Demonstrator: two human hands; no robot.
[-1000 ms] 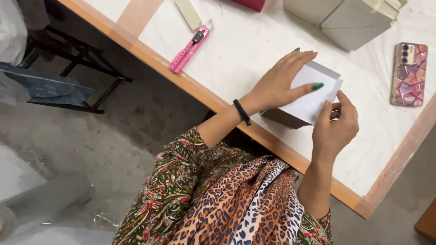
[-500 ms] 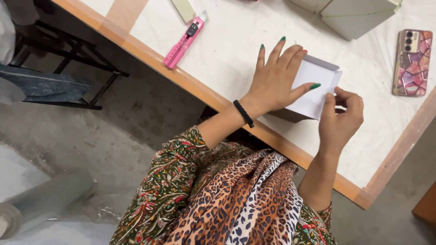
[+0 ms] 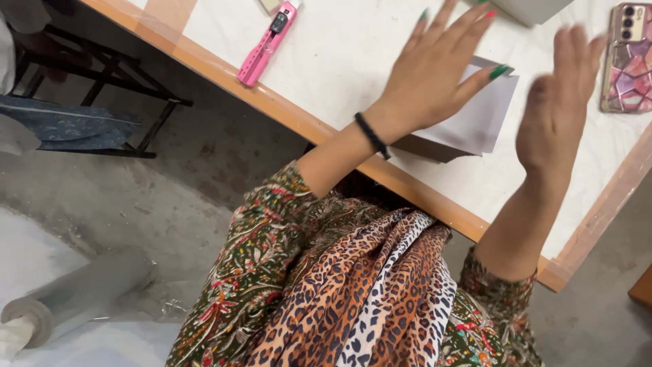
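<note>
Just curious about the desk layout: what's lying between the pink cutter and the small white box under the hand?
In the head view, only bare white tabletop lies between the pink cutter and the white box; the left hand rests over the box's near side.

A small white cardboard box [image 3: 475, 119] with grey-brown sides is lying on the white table [image 3: 353, 61], well right of the pink box cutter [image 3: 266, 42]. A grey-green carton [image 3: 533, 8] is showing only its lower corner beyond the white box, at the top edge.
</note>
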